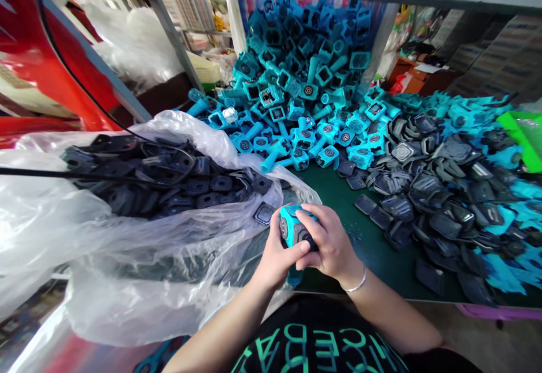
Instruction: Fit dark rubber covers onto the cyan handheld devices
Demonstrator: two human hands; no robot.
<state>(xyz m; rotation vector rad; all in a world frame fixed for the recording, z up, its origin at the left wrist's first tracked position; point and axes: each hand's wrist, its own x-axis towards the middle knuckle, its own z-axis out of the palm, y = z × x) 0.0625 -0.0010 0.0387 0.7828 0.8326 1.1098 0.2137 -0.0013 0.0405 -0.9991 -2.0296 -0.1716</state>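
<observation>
Both of my hands hold one blue plastic toy part (291,223) with a round dark emblem, just above the near edge of the green table (364,243). My left hand (277,260) grips it from below, thumb pressed up against it. My right hand (332,243) wraps over its top, fingers curled, a silver bracelet on the wrist. A dark square cap (265,213) lies just left of the part, on the clear plastic bag (139,271).
The bag at left is full of dark square caps (161,181). A tall heap of blue parts (296,79) fills the table's back. Loose dark caps (432,203) and flat blue pieces (503,260) cover the right side. A black cable (84,172) crosses the bag.
</observation>
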